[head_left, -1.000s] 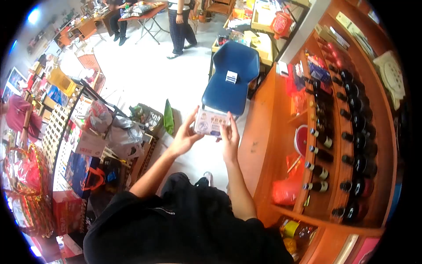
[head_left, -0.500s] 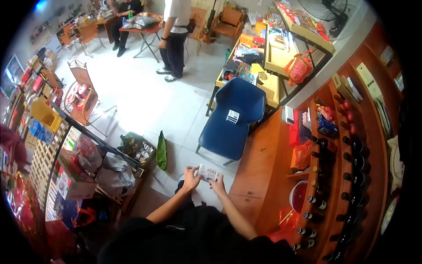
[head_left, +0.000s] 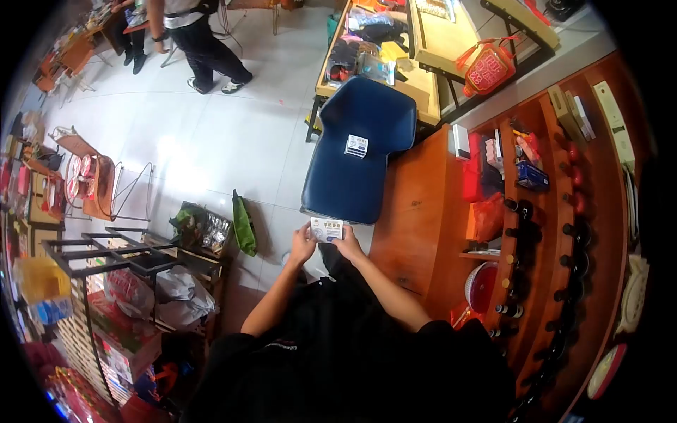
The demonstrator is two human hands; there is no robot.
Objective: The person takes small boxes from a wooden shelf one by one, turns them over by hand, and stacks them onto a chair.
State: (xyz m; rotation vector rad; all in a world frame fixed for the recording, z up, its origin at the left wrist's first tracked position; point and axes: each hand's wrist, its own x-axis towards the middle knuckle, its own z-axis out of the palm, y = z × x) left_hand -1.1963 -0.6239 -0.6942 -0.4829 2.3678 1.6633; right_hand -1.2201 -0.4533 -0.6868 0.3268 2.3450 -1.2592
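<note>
A small white box (head_left: 326, 229) with printed lettering is held between both hands in front of my body. My left hand (head_left: 303, 244) grips its left side, and my right hand (head_left: 348, 245) grips its right side, both with fingers bent round the edges. Just beyond the box stands a blue chair (head_left: 345, 185). On its seat lies a stack of small white boxes (head_left: 357, 146), apart from my hands.
A wooden cabinet (head_left: 409, 211) with shelves of dark bottles runs along the right. At the left are a black-framed rack (head_left: 106, 268) and a crate (head_left: 211, 233) beside a green bag (head_left: 244, 225). A person (head_left: 194, 42) walks at the upper left.
The view has shifted, and the blue chair now appears closer to my hands. Both hands still hold the white box, its printed face turned up. The standing person has moved left in the view, legs striding.
</note>
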